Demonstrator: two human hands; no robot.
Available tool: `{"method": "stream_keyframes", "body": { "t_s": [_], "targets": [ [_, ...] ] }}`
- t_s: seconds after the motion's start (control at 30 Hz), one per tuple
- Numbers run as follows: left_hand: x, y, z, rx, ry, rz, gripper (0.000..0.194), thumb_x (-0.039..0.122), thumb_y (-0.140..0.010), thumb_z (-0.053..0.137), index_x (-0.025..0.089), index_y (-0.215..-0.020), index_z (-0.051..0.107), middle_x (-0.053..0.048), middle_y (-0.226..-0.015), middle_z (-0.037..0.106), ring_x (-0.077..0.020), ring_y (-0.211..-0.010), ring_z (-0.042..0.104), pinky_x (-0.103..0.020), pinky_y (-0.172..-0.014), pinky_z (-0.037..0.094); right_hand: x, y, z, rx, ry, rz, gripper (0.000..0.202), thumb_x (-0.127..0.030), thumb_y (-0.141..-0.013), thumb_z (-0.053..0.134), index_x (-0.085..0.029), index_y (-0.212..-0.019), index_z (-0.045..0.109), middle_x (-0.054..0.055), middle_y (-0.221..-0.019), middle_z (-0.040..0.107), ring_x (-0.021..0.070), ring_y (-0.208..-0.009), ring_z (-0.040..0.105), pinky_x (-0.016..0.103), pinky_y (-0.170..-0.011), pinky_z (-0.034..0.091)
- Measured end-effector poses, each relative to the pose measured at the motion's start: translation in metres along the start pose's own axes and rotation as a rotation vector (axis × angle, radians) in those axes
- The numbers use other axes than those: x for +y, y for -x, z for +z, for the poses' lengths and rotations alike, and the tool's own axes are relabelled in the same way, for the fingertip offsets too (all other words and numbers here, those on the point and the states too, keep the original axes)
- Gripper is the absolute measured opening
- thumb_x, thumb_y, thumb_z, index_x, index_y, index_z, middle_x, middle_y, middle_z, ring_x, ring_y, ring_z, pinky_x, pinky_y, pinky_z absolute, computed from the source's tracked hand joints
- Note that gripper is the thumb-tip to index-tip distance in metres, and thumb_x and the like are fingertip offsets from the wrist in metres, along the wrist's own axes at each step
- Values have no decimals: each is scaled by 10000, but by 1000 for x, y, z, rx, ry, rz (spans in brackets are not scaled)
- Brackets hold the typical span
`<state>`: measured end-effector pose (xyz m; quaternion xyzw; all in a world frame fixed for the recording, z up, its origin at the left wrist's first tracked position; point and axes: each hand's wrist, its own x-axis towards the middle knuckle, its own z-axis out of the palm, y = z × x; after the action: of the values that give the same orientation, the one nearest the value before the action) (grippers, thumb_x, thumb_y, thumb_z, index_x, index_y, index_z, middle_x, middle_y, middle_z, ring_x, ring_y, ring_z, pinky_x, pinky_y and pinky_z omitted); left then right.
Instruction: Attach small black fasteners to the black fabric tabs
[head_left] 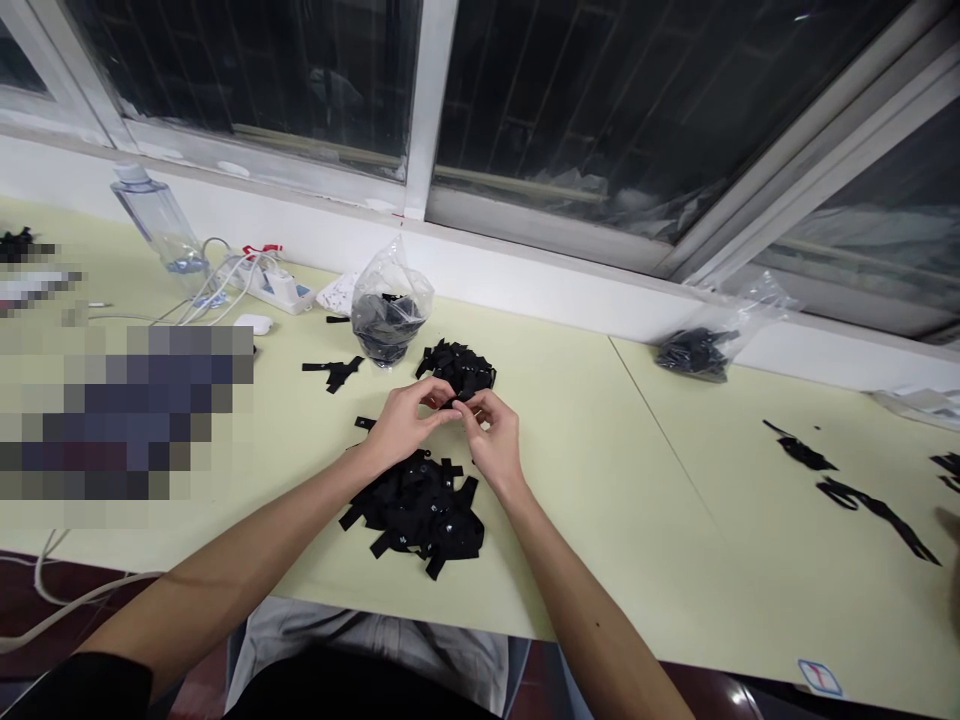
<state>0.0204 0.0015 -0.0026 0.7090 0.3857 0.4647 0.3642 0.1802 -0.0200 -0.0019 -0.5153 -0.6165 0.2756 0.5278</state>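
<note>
My left hand [411, 418] and my right hand [491, 432] meet above the table, thumbs and forefingers pinched together. Between the fingertips is a small black piece [450, 402], mostly hidden, which looks like the black fabric strips lying around. Just below my hands lies a loose pile of black fabric strips [420, 510], some with small white marks. Directly behind my fingers sits a second heap of black pieces [457, 362]. To the left, a separate black strip piece [334, 372] lies flat on the table.
Behind the heaps stands a clear plastic bag [390, 310] of black parts; another bag [694, 352] lies at the back right. A water bottle [161, 225] and a power strip [277, 287] with cables are at the left. More black straps [877, 510] lie on the right.
</note>
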Motion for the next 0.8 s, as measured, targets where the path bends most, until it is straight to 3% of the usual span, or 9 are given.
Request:
{"method": "stream_keyframes", "body": {
  "t_s": [0.23,0.4,0.53,0.67,0.8],
  "targets": [
    [-5,-1,-2,46,-51,-30,116,307,-883,653,203,-906,700,-12,-878,739,-167,-811,684,-283,-766,522,4,-5,-5,-8,-194,96,277,-448,-881,625,-209,-743,633,28,-739,639,143,-613,503,286,-593,403],
    [-8,-1,-3,55,-166,-32,110,314,-889,653,231,-878,724,3,-868,739,-171,-807,663,-289,-730,489,10,-11,-8,64,-202,131,318,-474,-904,571,-200,-754,630,34,-734,657,143,-599,503,280,-582,395],
    [-9,-4,-9,37,-295,25,112,309,-901,643,230,-884,720,-4,-858,732,-186,-805,640,-324,-758,476,16,-38,-16,115,18,77,317,-431,-923,518,-194,-741,623,31,-721,663,156,-632,537,286,-627,407],
    [-10,-7,-17,43,-444,128,168,323,-955,569,223,-920,698,-10,-903,732,-211,-888,625,-386,-881,441,21,-86,-19,-55,427,58,238,-324,-898,541,-197,-716,628,31,-716,682,179,-664,579,298,-653,399],
    [-12,-9,-25,82,-505,206,193,314,-985,517,213,-1011,680,-28,-962,729,-218,-940,616,-383,-896,434,26,-124,-10,-173,790,23,151,-255,-874,585,-200,-768,675,55,-792,710,225,-825,622,337,-786,416]
  ]
}}
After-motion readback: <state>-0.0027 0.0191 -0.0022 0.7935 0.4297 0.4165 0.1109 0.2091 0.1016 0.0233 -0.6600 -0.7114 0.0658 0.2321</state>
